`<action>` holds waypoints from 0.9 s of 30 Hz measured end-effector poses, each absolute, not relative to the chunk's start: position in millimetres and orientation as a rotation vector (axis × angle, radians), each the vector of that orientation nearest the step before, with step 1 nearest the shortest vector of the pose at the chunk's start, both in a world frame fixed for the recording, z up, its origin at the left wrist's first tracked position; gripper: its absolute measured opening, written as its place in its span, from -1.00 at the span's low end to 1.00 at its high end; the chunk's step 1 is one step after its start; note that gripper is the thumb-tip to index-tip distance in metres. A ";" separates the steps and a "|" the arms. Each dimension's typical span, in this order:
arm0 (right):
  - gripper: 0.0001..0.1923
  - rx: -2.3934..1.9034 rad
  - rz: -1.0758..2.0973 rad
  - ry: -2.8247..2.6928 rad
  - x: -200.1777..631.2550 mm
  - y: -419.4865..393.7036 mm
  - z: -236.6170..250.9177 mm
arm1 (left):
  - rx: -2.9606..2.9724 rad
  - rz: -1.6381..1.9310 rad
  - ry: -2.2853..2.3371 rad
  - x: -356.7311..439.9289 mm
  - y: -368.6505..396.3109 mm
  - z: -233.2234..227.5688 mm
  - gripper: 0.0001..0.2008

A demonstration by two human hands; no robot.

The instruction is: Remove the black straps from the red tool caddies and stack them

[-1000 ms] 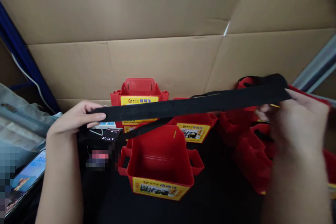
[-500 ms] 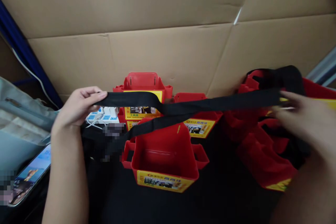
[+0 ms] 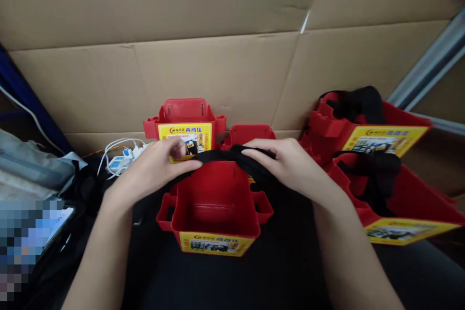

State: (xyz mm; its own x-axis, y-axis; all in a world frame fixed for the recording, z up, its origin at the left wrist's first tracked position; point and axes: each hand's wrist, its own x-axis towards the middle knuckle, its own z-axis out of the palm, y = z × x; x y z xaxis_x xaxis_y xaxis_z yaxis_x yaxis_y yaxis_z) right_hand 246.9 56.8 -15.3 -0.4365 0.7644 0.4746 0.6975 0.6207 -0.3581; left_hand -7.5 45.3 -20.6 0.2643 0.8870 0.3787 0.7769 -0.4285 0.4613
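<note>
A tall brown cardboard wall (image 3: 218,58) backs the dark worktop. At right lies a heap of red plastic bins (image 3: 381,189) already carrying black straps. Nearest, an open red plastic bin with a yellow label (image 3: 216,213) has none fitted. Above its far rim, the left hand (image 3: 156,167) and right hand (image 3: 286,164) pinch a black webbing strap (image 3: 225,156), seemingly not threaded yet.

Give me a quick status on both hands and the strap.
Left hand and right hand both grip the black woven strap. Strap bunched above the open red plastic bin. Nothing between strap and bin.
</note>
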 end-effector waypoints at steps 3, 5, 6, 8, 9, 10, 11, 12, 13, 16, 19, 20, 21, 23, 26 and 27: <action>-0.76 -1.250 0.018 -2.242 256.6 70.7 -19.4 | 2.365 0.405 1.574 -39.5 62.0 -30.7 -0.65; -0.76 -1.228 0.042 -2.300 255.4 76.1 -24.0 | 2.367 0.226 1.433 -48.7 70.4 -36.5 -0.68; -0.76 -1.199 0.086 -2.340 253.5 77.7 -26.4 | 2.372 0.189 1.387 -50.3 73.8 -38.2 -0.69; -0.74 -1.136 0.197 -2.400 249.3 79.3 -30.3 | 2.376 0.188 1.342 -51.1 79.7 -39.1 -0.72; -0.74 -1.111 0.250 -2.417 247.7 79.8 -31.4 | 2.364 0.218 1.315 -51.5 82.4 -38.5 -0.73; -0.73 -1.090 0.297 -2.429 246.9 80.3 -32.0 | 2.341 0.267 1.283 -52.3 85.0 -37.5 -0.74; -0.72 -1.070 0.334 -2.437 246.9 81.0 -32.0 | 2.315 0.347 1.259 -53.5 87.3 -36.2 -0.74; -0.71 -1.051 0.365 -2.446 247.9 82.2 -31.6 | 2.288 0.454 1.257 -54.8 89.4 -34.8 -0.75; -0.70 -1.033 0.392 -2.453 249.9 84.1 -31.0 | 2.270 0.588 1.301 -56.0 90.9 -33.5 -0.76; -0.70 -1.036 0.442 -2.426 260.8 93.9 -31.3 | 2.280 0.874 1.620 -55.9 89.7 -31.0 -0.74; -0.74 -1.127 0.461 -2.386 274.6 107.9 -37.7 | 2.390 0.611 1.812 -49.4 78.9 -30.4 -0.74; -0.74 -1.138 0.497 -2.402 278.3 112.3 -40.9 | 2.431 0.492 1.827 -45.8 74.2 -30.3 -0.74; -0.74 -1.129 0.551 -2.430 280.9 116.3 -44.3 | 2.468 0.426 1.843 -41.3 69.8 -30.3 -0.74; -0.73 -1.061 0.678 -2.484 282.3 122.0 -50.2 | 2.541 0.448 1.847 -29.0 63.3 -30.0 -0.73; -0.74 -0.938 0.773 -2.534 277.1 125.5 -54.7 | 2.627 0.663 1.628 -4.2 62.0 -31.3 -0.73; -0.74 -0.903 0.780 -2.548 274.7 125.8 -55.3 | 2.655 0.712 1.520 4.2 63.7 -32.7 -0.73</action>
